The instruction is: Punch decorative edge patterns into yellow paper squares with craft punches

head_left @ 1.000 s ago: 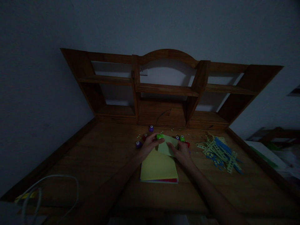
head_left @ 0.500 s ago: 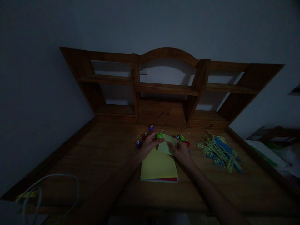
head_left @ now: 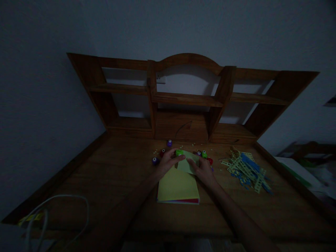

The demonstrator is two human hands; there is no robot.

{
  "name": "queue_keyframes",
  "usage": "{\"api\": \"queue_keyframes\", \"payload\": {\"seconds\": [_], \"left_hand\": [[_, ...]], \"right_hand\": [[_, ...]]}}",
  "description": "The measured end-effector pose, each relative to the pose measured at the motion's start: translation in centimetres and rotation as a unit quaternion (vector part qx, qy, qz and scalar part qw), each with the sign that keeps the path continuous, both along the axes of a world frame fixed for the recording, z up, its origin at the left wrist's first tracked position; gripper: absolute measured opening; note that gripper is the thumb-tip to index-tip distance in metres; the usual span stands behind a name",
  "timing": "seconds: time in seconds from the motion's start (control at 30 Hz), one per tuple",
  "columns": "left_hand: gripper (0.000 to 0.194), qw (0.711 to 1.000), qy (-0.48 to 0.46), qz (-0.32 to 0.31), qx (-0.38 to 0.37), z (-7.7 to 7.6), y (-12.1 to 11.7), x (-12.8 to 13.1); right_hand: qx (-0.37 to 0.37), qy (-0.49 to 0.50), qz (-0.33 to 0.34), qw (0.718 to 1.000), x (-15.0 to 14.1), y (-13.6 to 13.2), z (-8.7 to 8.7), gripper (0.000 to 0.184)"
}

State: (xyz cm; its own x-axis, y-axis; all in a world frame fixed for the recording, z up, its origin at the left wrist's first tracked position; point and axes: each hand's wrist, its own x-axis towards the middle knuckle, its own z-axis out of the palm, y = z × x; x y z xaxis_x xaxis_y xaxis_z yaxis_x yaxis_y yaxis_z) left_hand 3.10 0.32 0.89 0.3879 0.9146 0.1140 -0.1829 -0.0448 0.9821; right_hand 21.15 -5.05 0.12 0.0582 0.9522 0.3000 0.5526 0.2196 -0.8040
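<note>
My left hand (head_left: 168,160) is closed round a small bright green craft punch (head_left: 179,153). A pale green sheet of paper (head_left: 187,166) runs up to the punch; whether its edge sits in the slot I cannot make out. My right hand (head_left: 204,170) pinches this sheet at its right side, thumb on top. Under both hands lies a stack of coloured paper (head_left: 178,187), yellow uppermost, with red and purple edges showing at the front. Left of my left hand stand a purple punch (head_left: 155,161) and a red punch (head_left: 162,152).
Another purple punch (head_left: 169,143) stands farther back. Right of my hand are a green punch (head_left: 204,154) and a red one (head_left: 210,160). Tiny paper bits (head_left: 193,144) are scattered behind. A heap of yellow and blue perforated strips (head_left: 249,171) lies right; a white cable (head_left: 70,196) loops left.
</note>
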Motion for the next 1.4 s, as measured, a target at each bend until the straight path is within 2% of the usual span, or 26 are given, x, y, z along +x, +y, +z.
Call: {"api": "queue_keyframes", "payload": {"seconds": [0.33, 0.9, 1.4], "left_hand": [[0.039, 1.000, 0.018, 0.006, 0.023, 0.02, 0.09, -0.03], [0.041, 1.000, -0.003, 0.006, 0.000, -0.38, 0.21, 0.07], [0.039, 1.000, 0.016, -0.010, 0.001, 0.19, 0.04, -0.15]], "right_hand": [[0.008, -0.015, 0.012, 1.000, 0.10, -0.08, 0.39, 0.038], [-0.004, -0.033, 0.004, 0.999, 0.13, -0.25, 0.45, 0.039], [0.002, -0.046, 0.003, 0.999, 0.01, -0.40, 0.62, 0.038]]}}
